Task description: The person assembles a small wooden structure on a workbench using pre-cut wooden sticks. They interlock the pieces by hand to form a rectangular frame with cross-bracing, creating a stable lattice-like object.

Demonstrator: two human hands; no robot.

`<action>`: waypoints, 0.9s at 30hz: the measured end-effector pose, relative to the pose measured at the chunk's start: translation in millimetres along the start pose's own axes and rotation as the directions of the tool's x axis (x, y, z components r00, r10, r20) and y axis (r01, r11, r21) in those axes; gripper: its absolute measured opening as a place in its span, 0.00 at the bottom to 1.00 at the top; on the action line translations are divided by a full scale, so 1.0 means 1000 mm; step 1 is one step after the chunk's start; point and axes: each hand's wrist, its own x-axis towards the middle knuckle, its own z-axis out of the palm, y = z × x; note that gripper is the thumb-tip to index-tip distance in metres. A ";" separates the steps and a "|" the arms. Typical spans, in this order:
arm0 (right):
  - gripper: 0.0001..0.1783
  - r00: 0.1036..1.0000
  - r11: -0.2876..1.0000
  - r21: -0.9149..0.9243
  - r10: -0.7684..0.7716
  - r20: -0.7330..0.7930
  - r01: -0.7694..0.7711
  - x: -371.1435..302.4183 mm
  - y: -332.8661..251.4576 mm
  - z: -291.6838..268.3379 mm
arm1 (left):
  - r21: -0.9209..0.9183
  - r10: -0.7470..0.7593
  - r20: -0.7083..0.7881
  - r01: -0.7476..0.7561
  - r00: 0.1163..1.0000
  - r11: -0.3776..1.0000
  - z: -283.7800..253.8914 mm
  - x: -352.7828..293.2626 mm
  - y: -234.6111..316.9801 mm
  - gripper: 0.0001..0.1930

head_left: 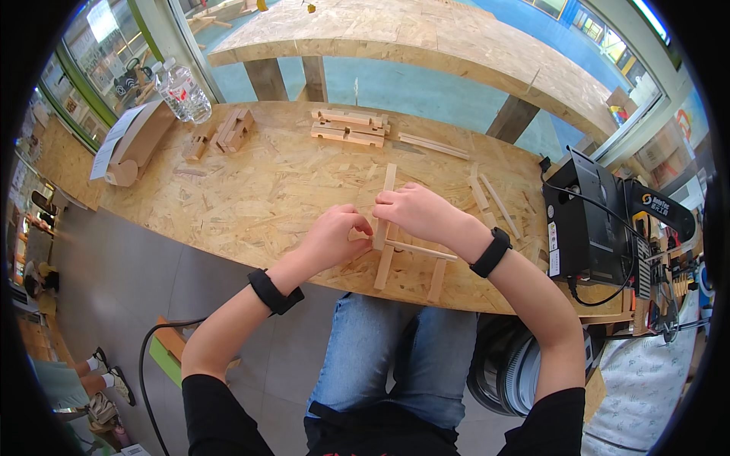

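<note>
A small frame of pale wooden strips (385, 267) stands at the table's near edge, in front of my lap. One upright strip (390, 176) rises past my fingers, and a thin crossbar (423, 250) runs right to a short leg (436, 281). My right hand (426, 216) is closed on the frame's upper part from the right, its fingertips over the wood. From the left, my left hand (334, 237) has its thumb and fingertips curled in a pinch at the frame's edge. My fingers hide the joint between them.
Notched wooden blocks (348, 128) and thin strips (433, 146) lie at the table's back. More blocks (233, 129), a cardboard box (137, 144) and plastic bottles (186, 91) are at the left. Loose strips (498, 205) lie right, beside a black machine (585, 220) with cables.
</note>
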 end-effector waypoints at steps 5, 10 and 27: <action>0.07 1.000 1.000 -0.005 -0.005 -0.025 0.005 0.001 -0.001 0.000 | 0.013 -0.007 0.009 0.006 1.000 1.000 -0.001 0.000 0.001 0.07; 0.07 1.000 1.000 -0.022 -0.004 0.004 0.004 0.001 0.000 0.000 | 0.027 -0.008 0.024 0.007 1.000 1.000 -0.001 0.000 0.000 0.08; 0.07 0.999 0.993 -0.114 0.009 0.035 -0.005 0.000 0.001 0.002 | -0.005 -0.008 0.032 0.008 0.999 1.000 -0.001 0.001 -0.003 0.08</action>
